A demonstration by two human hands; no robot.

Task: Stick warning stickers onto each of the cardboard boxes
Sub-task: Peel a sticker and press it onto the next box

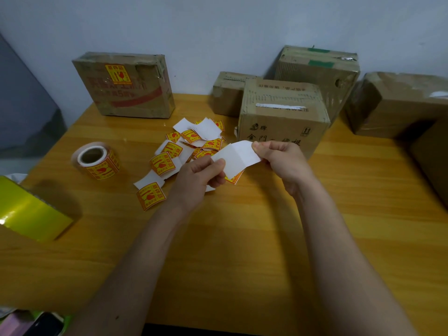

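Bare hands [242, 166] pinching glossy white sticker backing [236, 157]

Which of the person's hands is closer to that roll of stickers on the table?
The left hand. It is just to the right of the sticker roll, across a few loose stickers. The right hand is farther right, in front of a cardboard box. Both pinch one white strip.

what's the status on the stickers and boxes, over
Left hand and right hand both pinch a sticker strip, white backing up. One box already stickered; front box bare. Nothing in the way.
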